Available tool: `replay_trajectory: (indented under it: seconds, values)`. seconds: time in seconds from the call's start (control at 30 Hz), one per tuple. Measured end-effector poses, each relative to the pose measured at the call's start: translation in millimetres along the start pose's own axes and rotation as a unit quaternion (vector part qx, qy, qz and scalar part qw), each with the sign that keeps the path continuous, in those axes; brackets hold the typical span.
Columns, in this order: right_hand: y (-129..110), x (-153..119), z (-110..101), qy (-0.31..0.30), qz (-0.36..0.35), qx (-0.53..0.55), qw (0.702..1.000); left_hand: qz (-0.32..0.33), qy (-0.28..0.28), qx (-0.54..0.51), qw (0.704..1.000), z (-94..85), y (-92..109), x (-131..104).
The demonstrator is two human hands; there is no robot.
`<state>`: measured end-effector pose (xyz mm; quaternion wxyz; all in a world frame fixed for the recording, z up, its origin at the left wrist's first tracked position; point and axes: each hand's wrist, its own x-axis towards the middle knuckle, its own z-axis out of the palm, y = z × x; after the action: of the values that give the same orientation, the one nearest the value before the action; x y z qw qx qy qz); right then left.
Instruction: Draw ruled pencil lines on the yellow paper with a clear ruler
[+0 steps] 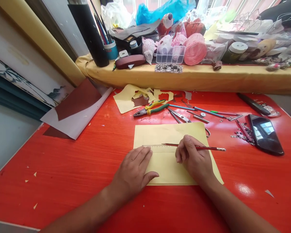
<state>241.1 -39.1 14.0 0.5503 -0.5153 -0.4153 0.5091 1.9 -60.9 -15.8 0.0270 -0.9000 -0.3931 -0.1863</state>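
A pale yellow sheet [167, 134] lies on the red table [87, 161] in front of me. My left hand [134, 170] rests flat on its left edge, fingers pressing the end of a clear ruler [160, 148] that lies across the sheet. My right hand [194, 158] grips a red pencil [208, 148], its tip touching the sheet along the ruler's upper edge, its eraser end pointing right.
Behind the sheet lie yellow-green pliers [150, 109], scissors [179, 116], thin tools and yellow scraps [126, 100]. A black phone [265, 134] and small metal rings [240, 131] sit at right. Brown and white paper [75, 106] lies at left. A cluttered yellow ledge [184, 76] runs behind.
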Motion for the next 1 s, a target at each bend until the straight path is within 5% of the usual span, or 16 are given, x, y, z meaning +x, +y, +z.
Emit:
replay_trajectory:
  seconds: [0.33, 1.0]
  values:
    - [-2.4, 1.2, -1.0, 0.001, 0.023, 0.003, 1.0, -0.028, -0.039, -0.01, 0.999, 11.8, -3.5, -1.7]
    - [-0.1, 6.7, -4.5, -0.008, 0.049, -0.009, 0.999, -0.024, -0.068, 0.0, 0.997, 6.7, -4.9, 2.1]
